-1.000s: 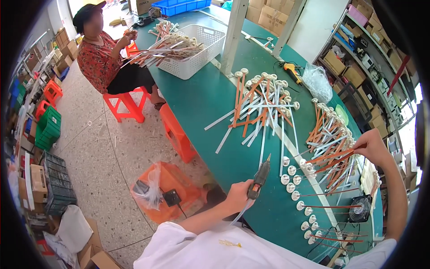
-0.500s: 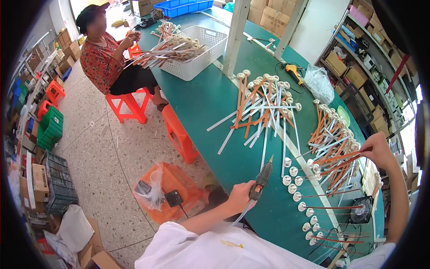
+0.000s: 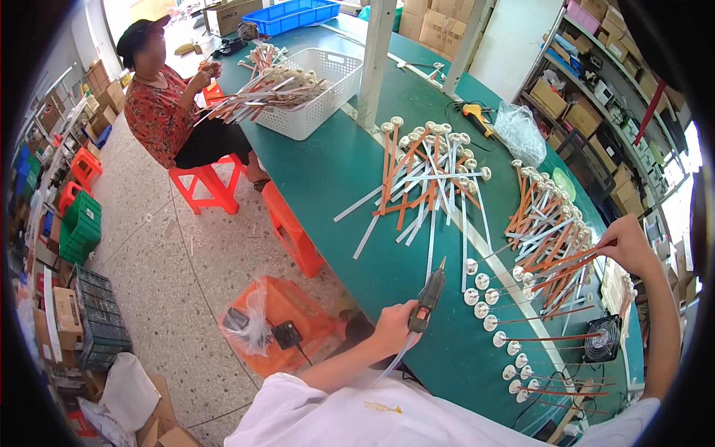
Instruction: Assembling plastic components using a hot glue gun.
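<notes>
In the head view, the left hand (image 3: 392, 328) has its fingers wrapped around the grip of a dark glue gun (image 3: 428, 300), over the green table (image 3: 313, 171) near its left edge; the nozzle points away from the person, toward the table's far end; the right hand (image 3: 631, 244), by the table's right edge, has thumb and fingers pinched together on the ends of orange-brown strips (image 3: 566, 260), which slant inward toward the white discs (image 3: 499, 339); how many strips it grips, I cannot tell; those discs stand in a loose row running toward the near end, thin rods reaching from them toward the right edge, where a black fan (image 3: 602, 339) sits; a heap of white and brown strips with round heads (image 3: 432, 179) lies across the middle of the table, a second heap (image 3: 547, 216) along the right edge, just beside the right hand; farther off, a white basket (image 3: 316, 123) full of similar strips stands near the left edge; a blue tray (image 3: 290, 15) rests at the far end; another person (image 3: 160, 112) sits beside the left edge, hands raised together.
</notes>
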The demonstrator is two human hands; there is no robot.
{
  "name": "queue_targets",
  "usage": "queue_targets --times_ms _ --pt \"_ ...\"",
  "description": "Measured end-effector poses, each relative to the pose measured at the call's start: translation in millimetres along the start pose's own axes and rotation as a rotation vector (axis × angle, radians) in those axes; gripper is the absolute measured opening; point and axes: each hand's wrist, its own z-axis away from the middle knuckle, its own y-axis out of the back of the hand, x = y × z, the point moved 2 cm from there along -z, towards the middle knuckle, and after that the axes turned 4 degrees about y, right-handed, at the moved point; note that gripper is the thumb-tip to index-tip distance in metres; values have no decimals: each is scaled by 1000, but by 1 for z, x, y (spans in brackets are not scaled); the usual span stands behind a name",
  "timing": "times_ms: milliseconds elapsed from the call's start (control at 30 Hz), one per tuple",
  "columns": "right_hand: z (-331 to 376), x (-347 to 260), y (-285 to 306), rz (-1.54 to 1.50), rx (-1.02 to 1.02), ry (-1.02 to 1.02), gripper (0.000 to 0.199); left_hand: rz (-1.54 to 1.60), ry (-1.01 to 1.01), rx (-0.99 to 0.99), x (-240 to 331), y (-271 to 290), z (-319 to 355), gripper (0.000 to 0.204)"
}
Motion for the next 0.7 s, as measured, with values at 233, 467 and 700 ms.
queue_targets --times_ms 233,467,700 --pt "3 -1 3 -1 0 31 15 -3 8 -5 3 2 0 16" --pt "6 -1 -1 -35 -5 -13 12 10 41 -17 1 0 3 16" --pt "2 -2 -3 22 -35 13 12 19 59 -33 -1 2 5 14"
